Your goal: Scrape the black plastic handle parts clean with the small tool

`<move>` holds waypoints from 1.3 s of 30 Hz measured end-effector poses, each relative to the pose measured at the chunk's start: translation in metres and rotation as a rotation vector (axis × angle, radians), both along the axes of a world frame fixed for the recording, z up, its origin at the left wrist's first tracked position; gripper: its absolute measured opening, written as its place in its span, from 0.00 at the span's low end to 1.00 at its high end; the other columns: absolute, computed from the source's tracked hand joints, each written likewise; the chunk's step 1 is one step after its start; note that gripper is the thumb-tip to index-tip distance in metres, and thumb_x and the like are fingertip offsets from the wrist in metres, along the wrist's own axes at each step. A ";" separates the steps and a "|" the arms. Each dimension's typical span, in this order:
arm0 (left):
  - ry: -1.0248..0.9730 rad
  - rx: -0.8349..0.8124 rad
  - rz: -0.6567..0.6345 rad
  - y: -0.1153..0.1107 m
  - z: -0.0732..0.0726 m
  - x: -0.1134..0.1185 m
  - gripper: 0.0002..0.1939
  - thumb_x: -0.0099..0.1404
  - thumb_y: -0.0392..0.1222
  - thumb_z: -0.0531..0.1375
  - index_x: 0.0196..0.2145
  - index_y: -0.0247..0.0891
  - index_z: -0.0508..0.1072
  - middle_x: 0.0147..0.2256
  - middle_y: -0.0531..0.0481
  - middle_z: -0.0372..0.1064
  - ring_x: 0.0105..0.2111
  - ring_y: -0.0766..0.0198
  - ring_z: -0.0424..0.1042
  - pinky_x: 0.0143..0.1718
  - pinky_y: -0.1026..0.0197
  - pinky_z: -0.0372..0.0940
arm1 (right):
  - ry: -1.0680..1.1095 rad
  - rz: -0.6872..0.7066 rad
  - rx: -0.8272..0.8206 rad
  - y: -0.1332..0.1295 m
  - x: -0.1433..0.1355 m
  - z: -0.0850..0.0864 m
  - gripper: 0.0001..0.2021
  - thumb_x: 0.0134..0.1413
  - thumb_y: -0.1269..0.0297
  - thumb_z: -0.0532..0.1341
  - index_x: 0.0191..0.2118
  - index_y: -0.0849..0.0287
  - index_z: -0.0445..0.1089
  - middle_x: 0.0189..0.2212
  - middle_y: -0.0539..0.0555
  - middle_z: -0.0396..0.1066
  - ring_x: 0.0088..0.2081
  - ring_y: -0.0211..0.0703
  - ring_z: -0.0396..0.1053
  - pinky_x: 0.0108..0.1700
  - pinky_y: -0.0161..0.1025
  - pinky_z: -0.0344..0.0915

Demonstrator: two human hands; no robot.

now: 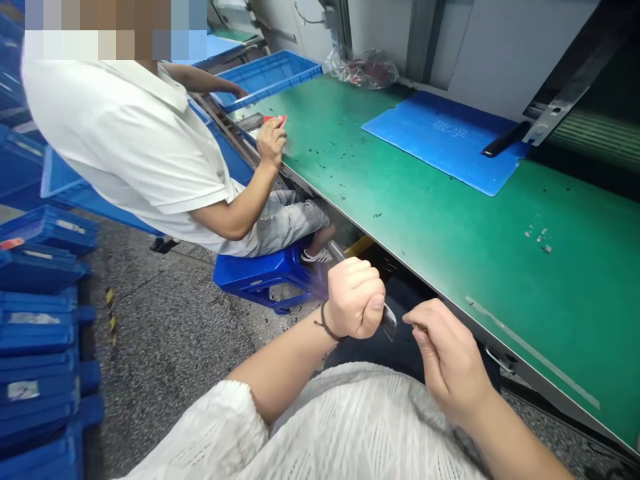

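My left hand is closed in a fist around a slim tool. Its dark, shiny, curved end sticks out by the thumb, and what looks like a grey rod end shows on the far side; the middle is hidden in the fist. Just right of that curved end is my right hand, thumb and fingers pinched together. Whatever lies in the pinch is too small to make out. Both hands are over my lap, in front of the green work surface's near edge.
A co-worker in a white shirt sits left on a blue stool, one hand at a red piece. On the green surface lie a blue sheet, a black handle-like part and a plastic bag. Blue crates stand left.
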State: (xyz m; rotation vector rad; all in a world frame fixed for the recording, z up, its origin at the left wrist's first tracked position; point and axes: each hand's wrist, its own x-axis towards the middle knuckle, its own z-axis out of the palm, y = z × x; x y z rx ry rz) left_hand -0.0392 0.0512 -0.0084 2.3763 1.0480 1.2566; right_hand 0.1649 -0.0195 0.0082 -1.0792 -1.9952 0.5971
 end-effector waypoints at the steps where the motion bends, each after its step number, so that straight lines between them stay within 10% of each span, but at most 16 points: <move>1: -0.003 0.010 -0.014 0.001 0.001 0.000 0.25 0.74 0.53 0.46 0.21 0.43 0.61 0.19 0.49 0.57 0.21 0.59 0.52 0.31 0.51 0.47 | -0.048 0.021 0.035 0.000 0.005 0.002 0.09 0.73 0.72 0.51 0.48 0.58 0.69 0.34 0.53 0.68 0.34 0.41 0.65 0.37 0.39 0.62; 9: 0.054 0.160 -0.125 0.000 0.011 0.008 0.22 0.74 0.49 0.48 0.22 0.42 0.60 0.19 0.51 0.55 0.21 0.60 0.50 0.30 0.51 0.45 | -0.234 0.058 0.062 0.003 0.006 0.018 0.28 0.69 0.35 0.54 0.35 0.58 0.67 0.27 0.48 0.63 0.29 0.39 0.57 0.32 0.40 0.50; 24: -0.028 0.071 0.024 -0.012 0.005 0.016 0.16 0.72 0.38 0.49 0.25 0.42 0.58 0.21 0.52 0.55 0.23 0.62 0.53 0.30 0.52 0.47 | -0.444 -0.231 0.483 -0.001 -0.007 0.014 0.27 0.76 0.46 0.50 0.26 0.56 0.61 0.22 0.50 0.54 0.28 0.43 0.48 0.31 0.45 0.42; 31: -0.073 -0.225 0.099 -0.023 -0.005 0.028 0.22 0.77 0.39 0.47 0.22 0.40 0.57 0.20 0.54 0.55 0.22 0.65 0.55 0.29 0.56 0.49 | -0.459 -0.325 0.639 0.002 -0.006 -0.004 0.24 0.73 0.47 0.57 0.26 0.56 0.62 0.21 0.49 0.54 0.28 0.42 0.46 0.31 0.45 0.39; 39: -0.001 -0.580 0.228 -0.013 -0.003 0.028 0.28 0.78 0.46 0.47 0.18 0.39 0.53 0.18 0.54 0.52 0.20 0.67 0.52 0.28 0.56 0.44 | -0.244 -0.079 0.371 0.016 0.013 -0.011 0.04 0.70 0.68 0.61 0.41 0.60 0.69 0.27 0.50 0.62 0.30 0.41 0.55 0.31 0.42 0.46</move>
